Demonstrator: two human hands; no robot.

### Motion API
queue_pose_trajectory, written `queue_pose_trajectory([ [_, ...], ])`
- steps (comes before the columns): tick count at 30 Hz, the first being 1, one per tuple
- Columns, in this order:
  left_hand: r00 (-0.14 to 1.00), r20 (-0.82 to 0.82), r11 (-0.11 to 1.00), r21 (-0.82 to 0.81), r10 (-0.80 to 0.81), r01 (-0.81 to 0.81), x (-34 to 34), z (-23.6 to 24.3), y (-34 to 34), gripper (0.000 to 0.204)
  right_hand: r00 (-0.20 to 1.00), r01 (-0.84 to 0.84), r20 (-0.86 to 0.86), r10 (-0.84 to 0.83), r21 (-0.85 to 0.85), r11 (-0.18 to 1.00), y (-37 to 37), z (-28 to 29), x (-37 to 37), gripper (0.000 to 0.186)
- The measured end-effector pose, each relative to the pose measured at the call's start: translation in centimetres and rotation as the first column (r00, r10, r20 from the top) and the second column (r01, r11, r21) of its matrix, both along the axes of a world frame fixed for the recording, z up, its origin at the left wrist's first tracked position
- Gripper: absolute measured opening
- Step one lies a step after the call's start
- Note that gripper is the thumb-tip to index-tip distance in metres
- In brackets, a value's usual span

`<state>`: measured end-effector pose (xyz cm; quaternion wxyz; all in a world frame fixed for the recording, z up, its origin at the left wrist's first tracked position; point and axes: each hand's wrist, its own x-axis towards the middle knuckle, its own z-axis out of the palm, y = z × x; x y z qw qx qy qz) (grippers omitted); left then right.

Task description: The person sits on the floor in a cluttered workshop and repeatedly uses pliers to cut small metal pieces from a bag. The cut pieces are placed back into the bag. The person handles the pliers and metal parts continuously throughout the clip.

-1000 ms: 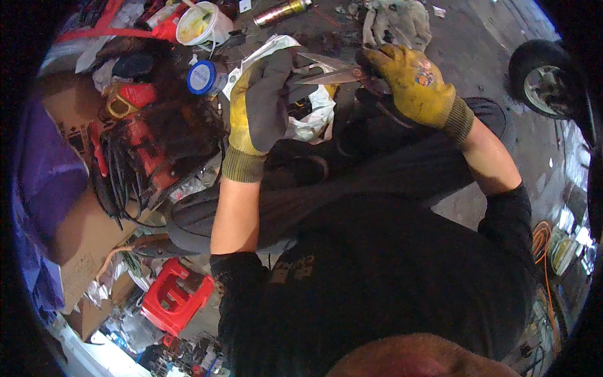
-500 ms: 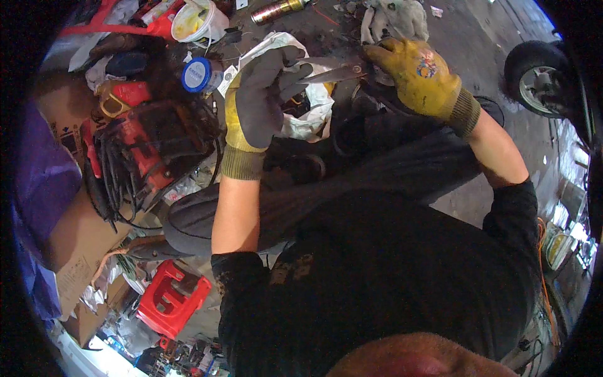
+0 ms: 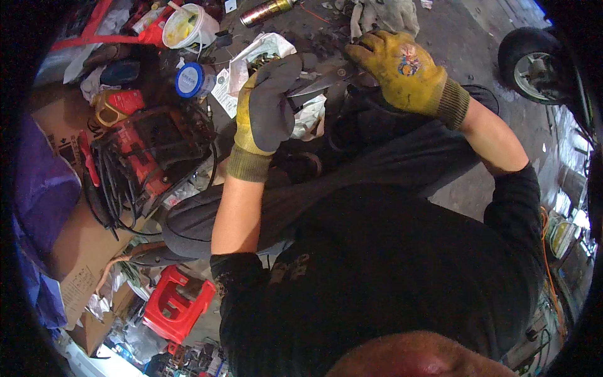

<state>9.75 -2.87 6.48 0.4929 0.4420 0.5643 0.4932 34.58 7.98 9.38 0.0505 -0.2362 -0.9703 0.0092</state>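
Observation:
My left hand [image 3: 264, 107], in a yellow glove with a grey palm, has its fingers curled in at the tips of the scissors [image 3: 325, 81]; what they grip is too small to make out. My right hand [image 3: 405, 78], in a stained yellow glove, is closed round the dark handles, the metal blades pointing leftward. Beneath both blades and left fingers lies a crumpled white bag [image 3: 308, 122] with small items in it. A white card [image 3: 224, 93] lies beside it, left of my left hand.
Around me are a blue-lidded jar [image 3: 188, 80], a white bucket [image 3: 185, 28], a spray can [image 3: 264, 11], a grey cloth [image 3: 396, 16], a red cabled machine [image 3: 147, 166], cardboard [image 3: 81, 245], a red plastic stool [image 3: 176, 301] and a wheel [image 3: 531, 66].
Both hands and the scissors have shifted slightly upward in view, the left also a little rightward. More of the white card and of the bag's contents now shows.

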Motion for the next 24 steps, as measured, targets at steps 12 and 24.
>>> queue_pose_trajectory([
  [12,0.995,0.096,0.999,-0.031,-0.013,0.016,0.5,-0.8,-0.3,0.045,1.0,0.018,0.001,-0.018,-0.178,0.984,-0.7,-0.4,0.3,0.066],
  [24,0.953,0.286,0.984,-0.168,0.104,-0.057,0.8,-0.8,-0.8,0.029,0.993,-0.117,-0.048,0.109,-0.227,0.967,-1.0,-1.7,1.1,0.053],
])
